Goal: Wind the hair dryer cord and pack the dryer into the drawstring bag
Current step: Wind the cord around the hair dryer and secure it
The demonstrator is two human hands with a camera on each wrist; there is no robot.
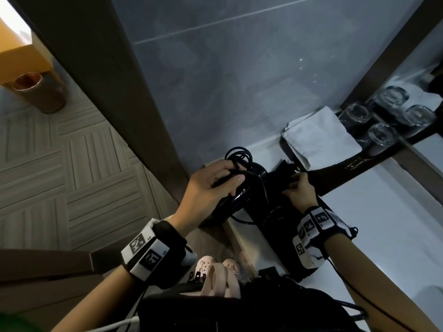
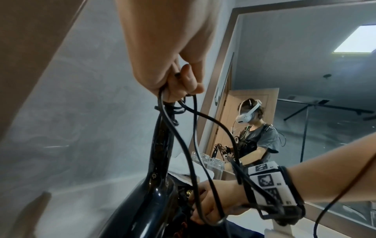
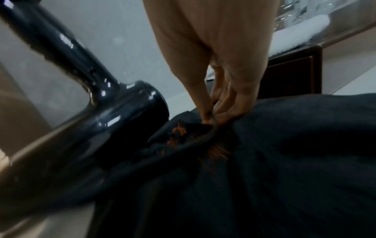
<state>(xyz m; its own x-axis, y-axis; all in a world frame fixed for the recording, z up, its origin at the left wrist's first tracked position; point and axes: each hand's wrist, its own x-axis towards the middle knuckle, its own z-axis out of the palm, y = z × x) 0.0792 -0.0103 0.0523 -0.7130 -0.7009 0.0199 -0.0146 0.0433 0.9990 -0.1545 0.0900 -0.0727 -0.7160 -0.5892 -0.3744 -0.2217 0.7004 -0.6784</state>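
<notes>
In the head view my left hand (image 1: 225, 182) grips the handle of the glossy black hair dryer (image 1: 257, 173) together with the wound loops of its cord (image 1: 239, 153), which stick out above my fingers. The dryer's barrel points at the mouth of the dark drawstring bag (image 1: 282, 219), which lies on the white counter (image 1: 383, 224). My right hand (image 1: 297, 185) pinches the bag's rim and lifts it. The left wrist view shows my left hand (image 2: 179, 80) holding the cord (image 2: 203, 116) against the dryer (image 2: 156, 161). In the right wrist view my fingers (image 3: 215, 111) pinch the bag (image 3: 264, 161) beside the dryer (image 3: 122, 112).
A folded white towel (image 1: 318, 137) and several upturned glasses (image 1: 381, 121) stand on a dark tray behind the bag, against a mirror. A grey wall rises just behind the dryer. A copper bin (image 1: 38, 92) stands on the floor at the far left.
</notes>
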